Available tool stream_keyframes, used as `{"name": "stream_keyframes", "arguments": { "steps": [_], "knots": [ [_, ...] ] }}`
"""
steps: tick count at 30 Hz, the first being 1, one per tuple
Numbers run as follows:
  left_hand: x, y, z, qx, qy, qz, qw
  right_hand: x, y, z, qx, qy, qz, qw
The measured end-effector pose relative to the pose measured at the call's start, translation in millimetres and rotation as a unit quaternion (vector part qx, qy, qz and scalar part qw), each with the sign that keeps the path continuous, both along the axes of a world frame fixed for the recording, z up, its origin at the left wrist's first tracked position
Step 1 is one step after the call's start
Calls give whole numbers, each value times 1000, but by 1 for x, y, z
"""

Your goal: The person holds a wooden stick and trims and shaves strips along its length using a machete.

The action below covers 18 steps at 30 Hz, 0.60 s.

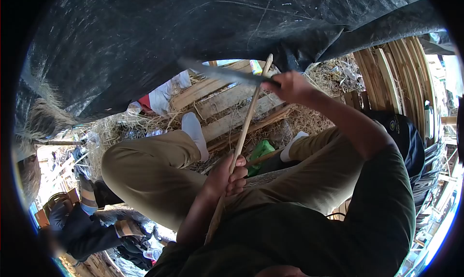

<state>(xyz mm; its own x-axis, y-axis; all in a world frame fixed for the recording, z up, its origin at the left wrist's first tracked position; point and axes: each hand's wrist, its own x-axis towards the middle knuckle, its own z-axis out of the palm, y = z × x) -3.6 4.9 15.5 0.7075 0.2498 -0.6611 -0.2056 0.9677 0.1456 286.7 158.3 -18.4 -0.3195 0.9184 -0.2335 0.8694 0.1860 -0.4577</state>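
My left hand is wrapped round a long, pale wooden stick at about its middle. The stick slants from near my body up to a bare tip close to the black sheet. In my right hand is the dark handle of a long-bladed knife. Its blade points left, blurred by motion, and crosses the stick near the upper end. Whether the edge touches the wood, I cannot tell.
Black plastic sheeting hangs ahead, low over wooden slats and straw. My bent legs lie on both sides of the stick. Stacked boards and a dark bag are at right. Another person's legs show at lower left.
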Motion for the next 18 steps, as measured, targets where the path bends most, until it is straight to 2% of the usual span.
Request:
{"name": "stream_keyframes", "arguments": {
  "steps": [3, 5, 7, 9, 12, 15, 16, 17, 18],
  "knots": [
    [-3, 1, -4, -11, -42, 21, 999, 22, 16, -9, 63, 7, -58, 996],
    [0, 2, 2, -38, -57, 30, 997, -10, -11, 20, -95, 6, -68, 993],
    [-2, 3, 5, -29, -53, 46, 997, -32, -42, 22, -30, 42, 46, 998],
    [-6, 3, 4, -35, -56, 52, 996, -33, -34, 22, -55, 42, 18, 997],
    [-8, 4, 1, -47, -71, 71, 994, -14, 0, 24, -63, 16, -96, 993],
    [-7, 7, 6, -39, -67, 73, 994, -25, -21, 29, -86, 82, -125, 985],
    [-9, 7, 4, -40, -69, 74, 994, -26, -39, -3, 11, 83, -41, 996],
    [-10, 8, 2, -39, -70, 75, 994, -37, -52, 11, -18, 93, 28, 995],
    [-10, 8, 0, -44, -70, 81, 993, -43, -49, 26, -65, 97, 20, 993]
  ]
}}
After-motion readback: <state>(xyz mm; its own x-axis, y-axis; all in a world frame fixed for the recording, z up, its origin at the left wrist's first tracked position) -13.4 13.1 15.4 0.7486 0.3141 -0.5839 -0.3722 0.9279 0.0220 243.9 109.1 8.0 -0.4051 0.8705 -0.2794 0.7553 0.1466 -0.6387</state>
